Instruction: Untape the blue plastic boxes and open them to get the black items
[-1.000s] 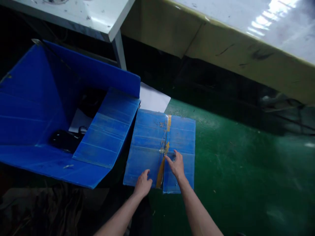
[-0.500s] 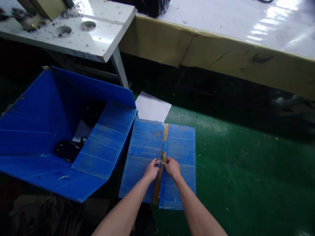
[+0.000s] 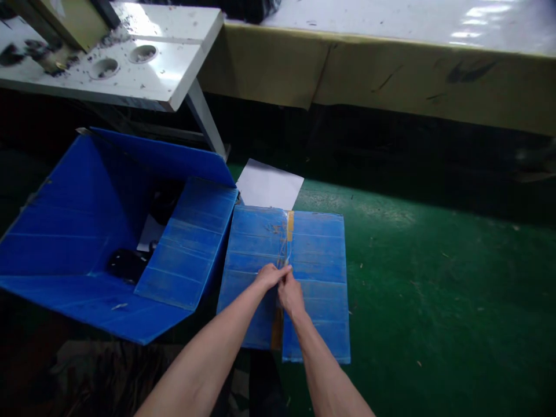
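Left hand and right hand meet at the centre seam of a flattened blue corrugated-plastic box. Fingertips of both hands are drawn together in a pinch at the seam, on the strip of tape that runs along it. Which hand actually grips the tape cannot be told; a thin clear strand appears lifted just beyond the fingers. Left hand lies slightly farther than the right, the two touching or nearly so. Both forearms are bare and come in from the near edge.

The flattened box lies on the green floor, centre of the scene, long axis running near to far. The tape shows yellow-brown at the far end of the seam and again at the near end, below the hands.

To the left, touching the flattened box along its left edge, stands an open blue corrugated-plastic bin with one flap folded outward. Dark objects and a pale sheet lie inside; no further detail resolvable.

A white sheet of paper lies on the floor just beyond the far edge of the flattened box.

Far left: a white counter with round holes and dark debris on top. Far right: a long counter with a glossy pale top and a yellowish front face.
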{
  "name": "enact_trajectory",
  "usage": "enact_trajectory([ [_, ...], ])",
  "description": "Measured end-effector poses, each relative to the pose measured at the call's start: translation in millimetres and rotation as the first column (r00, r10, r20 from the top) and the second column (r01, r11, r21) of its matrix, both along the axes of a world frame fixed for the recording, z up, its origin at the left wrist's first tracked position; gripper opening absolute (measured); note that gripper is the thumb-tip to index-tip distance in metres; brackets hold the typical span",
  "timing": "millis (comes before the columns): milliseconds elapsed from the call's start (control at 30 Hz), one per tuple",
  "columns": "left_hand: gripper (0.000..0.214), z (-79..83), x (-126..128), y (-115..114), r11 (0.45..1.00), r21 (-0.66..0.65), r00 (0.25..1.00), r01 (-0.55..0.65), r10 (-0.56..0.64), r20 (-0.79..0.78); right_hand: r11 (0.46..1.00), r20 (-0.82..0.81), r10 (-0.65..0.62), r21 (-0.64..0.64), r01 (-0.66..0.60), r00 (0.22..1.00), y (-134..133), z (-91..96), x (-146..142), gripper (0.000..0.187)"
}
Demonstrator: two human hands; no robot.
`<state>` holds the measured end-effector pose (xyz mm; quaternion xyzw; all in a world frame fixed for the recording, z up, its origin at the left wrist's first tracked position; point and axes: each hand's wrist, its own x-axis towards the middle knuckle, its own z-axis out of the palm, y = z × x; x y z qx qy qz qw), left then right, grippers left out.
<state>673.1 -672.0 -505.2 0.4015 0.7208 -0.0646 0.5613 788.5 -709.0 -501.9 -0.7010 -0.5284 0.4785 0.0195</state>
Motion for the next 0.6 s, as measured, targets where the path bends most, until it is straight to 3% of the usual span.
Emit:
enact_trajectory([
  [100,0.055,-0.4,13,20,0.989,0.003,0.982,0.148,-0.147,-0.120,0.998,-0.015,-0.059,0.026,0.059,0.998,-7,4.4,-7,0.026],
  [200,0.041,1.8,21,30,0.945,0.033,0.937,0.325,-0.317,-0.144,0.989,-0.030,-0.131,0.063,0.133,0.991,-13,0.7,-13,0.025],
  [300,0.032,6.3,16,34,0.877,0.083,0.878,0.473,-0.462,-0.123,0.977,-0.114,-0.158,0.125,0.172,0.981,-21,-3.2,-7,0.024],
  [433,0.031,10.8,-2,32,0.792,0.186,0.813,0.582,-0.574,-0.099,0.969,-0.276,-0.093,0.195,0.151,0.957,-45,0.4,20,0.020],
  [533,0.035,9.8,-10,31,0.741,0.259,0.780,0.619,-0.618,-0.098,0.958,-0.203,-0.154,0.208,0.196,0.967,-69,5.3,32,0.027],
  [600,0.039,8.3,-11,31,0.719,0.289,0.767,0.633,-0.634,-0.101,0.950,-0.081,-0.221,0.207,0.233,0.972,-79,6.6,33,0.051],
])
